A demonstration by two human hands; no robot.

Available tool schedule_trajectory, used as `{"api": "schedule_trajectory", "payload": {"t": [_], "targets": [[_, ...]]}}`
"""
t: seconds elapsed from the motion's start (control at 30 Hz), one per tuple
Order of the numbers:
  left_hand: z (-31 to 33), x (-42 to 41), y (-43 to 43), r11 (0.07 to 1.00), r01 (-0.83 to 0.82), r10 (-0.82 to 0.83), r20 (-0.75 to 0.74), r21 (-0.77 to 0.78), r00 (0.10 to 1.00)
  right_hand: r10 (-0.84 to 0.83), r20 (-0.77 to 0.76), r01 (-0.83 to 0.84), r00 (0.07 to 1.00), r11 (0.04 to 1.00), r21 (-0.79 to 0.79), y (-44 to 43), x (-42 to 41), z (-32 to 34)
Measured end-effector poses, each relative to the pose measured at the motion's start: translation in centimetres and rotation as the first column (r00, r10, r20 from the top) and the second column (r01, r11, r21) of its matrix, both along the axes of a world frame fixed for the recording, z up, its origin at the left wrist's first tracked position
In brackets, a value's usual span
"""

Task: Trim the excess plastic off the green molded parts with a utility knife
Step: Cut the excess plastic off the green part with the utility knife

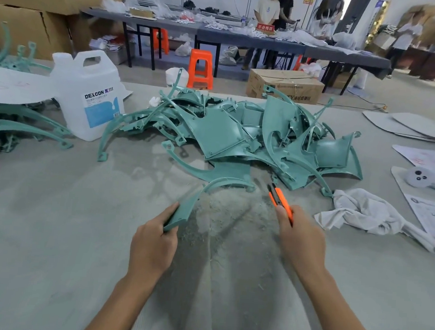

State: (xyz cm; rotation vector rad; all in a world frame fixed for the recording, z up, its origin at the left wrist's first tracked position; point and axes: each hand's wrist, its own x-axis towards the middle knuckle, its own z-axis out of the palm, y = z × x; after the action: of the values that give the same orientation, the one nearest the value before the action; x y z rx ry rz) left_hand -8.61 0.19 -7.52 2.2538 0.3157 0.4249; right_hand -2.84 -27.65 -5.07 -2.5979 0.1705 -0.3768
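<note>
My left hand (155,241) grips the near end of a curved green molded part (200,195), which arcs away and to the right over the table. My right hand (299,240) holds an orange and black utility knife (279,199), its tip pointing away toward the pile. The knife is apart from the held part. A large pile of green molded parts (229,137) lies just beyond both hands. Fine plastic shavings (222,218) cover the grey table (47,229) between my hands.
A white DEXCON jug (91,96) stands at the left, with more green parts (17,126) beside it. A white rag (364,212) lies right of the knife, papers and a white controller (420,178) further right. People stand at tables behind.
</note>
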Motion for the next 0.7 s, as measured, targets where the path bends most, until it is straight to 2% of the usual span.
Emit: {"api": "schedule_trajectory", "payload": {"t": [0.07, 0.17, 0.27, 0.43, 0.53, 0.6, 0.7], "targets": [[0.1, 0.0, -0.1, 1.000, 0.001, -0.001, 0.006, 0.010, 1.000, 0.161, 0.081, -0.170, 0.984, 0.976, 0.133, 2.8, -2.1, 0.5], [0.1, 0.2, 0.1, 1.000, -0.006, 0.006, 0.010, -0.001, 1.000, 0.395, 0.132, -0.416, 0.909, 0.874, 0.250, 6.9, -5.4, 0.5], [0.1, 0.8, 0.6, 0.996, -0.026, 0.025, -0.014, -0.085, 1.000, 0.457, 0.093, -0.466, 0.884, 0.852, 0.239, 9.0, -6.6, 0.1], [0.1, 1.3, 1.2, 0.978, -0.094, 0.087, -0.048, -0.185, 0.995, 0.355, 0.133, -0.369, 0.925, 0.924, 0.101, 8.8, -2.9, -0.1], [0.2, 1.0, 1.1, 0.986, -0.039, 0.031, -0.052, -0.165, 0.998, 0.205, 0.119, -0.205, 0.971, 0.979, -0.011, 7.0, -0.1, -0.4], [0.4, 0.7, 0.9, 0.988, 0.014, -0.020, -0.034, -0.155, 0.999, 0.089, 0.052, -0.085, 0.995, 0.994, -0.064, 4.6, 1.5, -0.8], [0.3, 0.8, 1.2, 0.976, -0.020, 0.015, -0.026, -0.215, 1.000, -0.071, -0.115, 0.057, 0.991, 0.991, -0.123, 0.5, 3.1, -0.8]]}}
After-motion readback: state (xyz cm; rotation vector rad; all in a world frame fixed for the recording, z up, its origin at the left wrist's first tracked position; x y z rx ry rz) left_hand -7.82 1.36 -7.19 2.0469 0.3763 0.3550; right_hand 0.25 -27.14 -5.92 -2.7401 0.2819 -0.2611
